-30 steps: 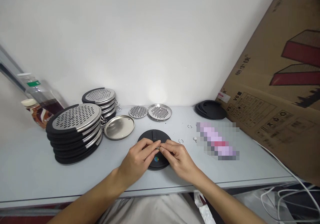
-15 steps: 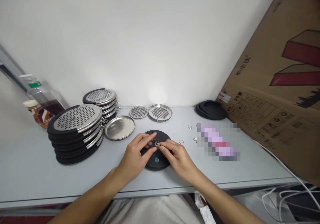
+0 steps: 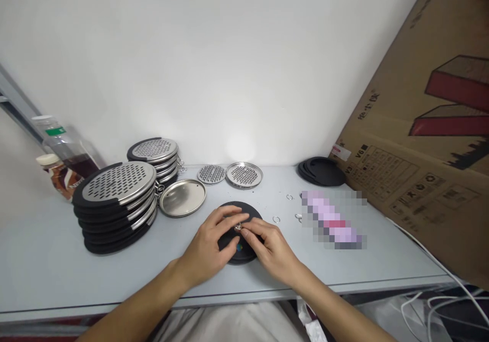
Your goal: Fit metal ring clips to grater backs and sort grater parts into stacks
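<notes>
Both hands are working right over a black round disc (image 3: pixel 240 228) lying flat on the grey table (image 3: pixel 46 265). The left hand (image 3: pixel 208 248) and right hand (image 3: pixel 270 248) meet fingertip to fingertip, pinched together on a tiny metal ring (image 3: pixel 238 227) just above the disc. Off to the left hand's outer side sits a stack of black-rimmed graters (image 3: pixel 116 204), with a shiny metal lid (image 3: pixel 182 197) between that stack and the hands. Just past the right hand lie a couple of loose rings (image 3: pixel 275 219), and farther out a cardboard box (image 3: pixel 420 143).
</notes>
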Tool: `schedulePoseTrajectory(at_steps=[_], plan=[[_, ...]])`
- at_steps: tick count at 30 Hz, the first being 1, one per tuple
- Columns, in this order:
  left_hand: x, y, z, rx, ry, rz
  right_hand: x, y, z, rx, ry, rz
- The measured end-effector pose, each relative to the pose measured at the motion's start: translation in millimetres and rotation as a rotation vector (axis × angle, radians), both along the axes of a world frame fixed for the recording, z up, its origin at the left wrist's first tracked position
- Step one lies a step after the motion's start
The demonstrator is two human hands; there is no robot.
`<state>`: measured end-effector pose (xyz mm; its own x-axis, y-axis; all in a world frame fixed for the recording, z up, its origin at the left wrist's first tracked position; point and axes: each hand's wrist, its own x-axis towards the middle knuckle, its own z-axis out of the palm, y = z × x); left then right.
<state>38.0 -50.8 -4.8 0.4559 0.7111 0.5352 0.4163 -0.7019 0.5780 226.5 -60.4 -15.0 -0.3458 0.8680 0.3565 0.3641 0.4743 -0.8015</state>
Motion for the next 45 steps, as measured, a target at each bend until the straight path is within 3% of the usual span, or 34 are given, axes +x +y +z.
schedulePoseTrajectory(at_steps=[3,7,10,15,21,27,41,45], plan=[[-1,1,-0.5,-0.008,-0.034,-0.088,0,0,2,0.024,-0.006,0.039],[0,2,1.1,-0.108,-0.129,-0.058,2,0,3,-0.015,0.043,0.013],[1,1,3.3,-0.271,-0.203,-0.036,2,-1,1,-0.040,0.107,-0.004],[2,0,5.9,-0.620,-0.350,-0.127,1,0,-1,-0.025,0.177,-0.013],[-1,1,6.9,-0.767,-0.471,-0.176,1,2,-4,0.008,0.190,-0.089],[-1,3,8.0,-0.787,-0.526,-0.218,0,-1,-2,0.004,0.184,-0.064],[0,4,8.5,-0.628,-0.475,-0.002,1,-2,1,0.076,0.197,-0.134],[-3,5,9.8,-0.646,-0.433,-0.021,4,-1,1,0.073,0.204,-0.148]])
